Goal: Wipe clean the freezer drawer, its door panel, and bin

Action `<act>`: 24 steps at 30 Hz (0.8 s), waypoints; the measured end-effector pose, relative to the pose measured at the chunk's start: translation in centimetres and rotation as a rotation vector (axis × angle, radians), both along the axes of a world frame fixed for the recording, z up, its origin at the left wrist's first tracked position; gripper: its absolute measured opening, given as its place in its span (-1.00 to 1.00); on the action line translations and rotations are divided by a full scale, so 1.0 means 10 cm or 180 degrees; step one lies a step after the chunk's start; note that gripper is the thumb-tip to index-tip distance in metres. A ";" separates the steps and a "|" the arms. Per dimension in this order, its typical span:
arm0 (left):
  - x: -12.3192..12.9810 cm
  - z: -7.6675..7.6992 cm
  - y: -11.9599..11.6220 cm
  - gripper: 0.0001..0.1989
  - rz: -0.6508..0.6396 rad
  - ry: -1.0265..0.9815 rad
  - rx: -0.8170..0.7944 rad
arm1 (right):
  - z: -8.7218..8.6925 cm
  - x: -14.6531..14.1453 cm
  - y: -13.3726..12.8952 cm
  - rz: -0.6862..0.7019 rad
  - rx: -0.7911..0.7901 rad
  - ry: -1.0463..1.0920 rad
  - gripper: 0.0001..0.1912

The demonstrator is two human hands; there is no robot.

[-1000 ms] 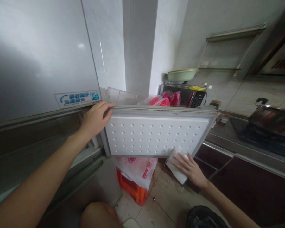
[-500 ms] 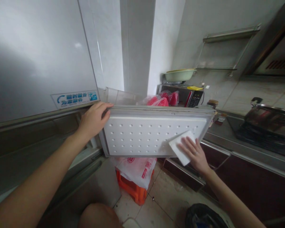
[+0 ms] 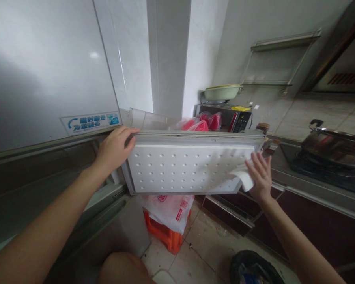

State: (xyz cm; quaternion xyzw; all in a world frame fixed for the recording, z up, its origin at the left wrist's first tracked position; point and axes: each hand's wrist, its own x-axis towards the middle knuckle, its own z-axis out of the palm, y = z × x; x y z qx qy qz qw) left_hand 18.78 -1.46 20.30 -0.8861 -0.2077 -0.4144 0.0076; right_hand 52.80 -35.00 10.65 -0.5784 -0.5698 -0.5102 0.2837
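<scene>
A fridge door (image 3: 177, 165) stands swung out, its white dimpled inner panel facing me. My left hand (image 3: 116, 146) grips the top edge at its left end, fingers over the rim and thumb on the inner side. At the opposite end, my right hand (image 3: 259, 175) presses a folded white cloth (image 3: 245, 177) against the right edge of the panel. Its fingers are stretched upward, and the cloth bends beneath the palm. To the left, the fridge compartment (image 3: 47, 177) is open below a closed upper door (image 3: 47, 71) with a blue sticker.
Below the door, a white plastic bag (image 3: 171, 213) lies on an orange stool (image 3: 174, 240). A black-lined bin (image 3: 235, 268) stands on the tiled floor. Behind are a microwave (image 3: 242, 120), a green basin (image 3: 221, 93) and red bagged items (image 3: 195, 125). A pot (image 3: 334, 146) sits on the stove at right.
My right hand has slid the cloth rightward across the panel to its right edge, and the cloth has curled. My left hand keeps its hold on the door.
</scene>
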 end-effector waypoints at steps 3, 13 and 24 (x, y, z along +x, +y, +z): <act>0.00 0.00 0.01 -0.65 -0.0026 0.0037 0.0011 | 0.31 0.08 0.14 0.0015 0.0401 0.0060 -0.41; 0.00 0.01 0.00 -0.66 0.0026 0.0033 0.0049 | 0.03 -0.01 -0.05 0.0014 0.0407 0.0212 -0.43; 0.01 0.00 0.00 -0.65 0.0079 0.0089 0.0029 | 0.31 0.06 0.22 -0.0126 0.0450 0.0078 -0.41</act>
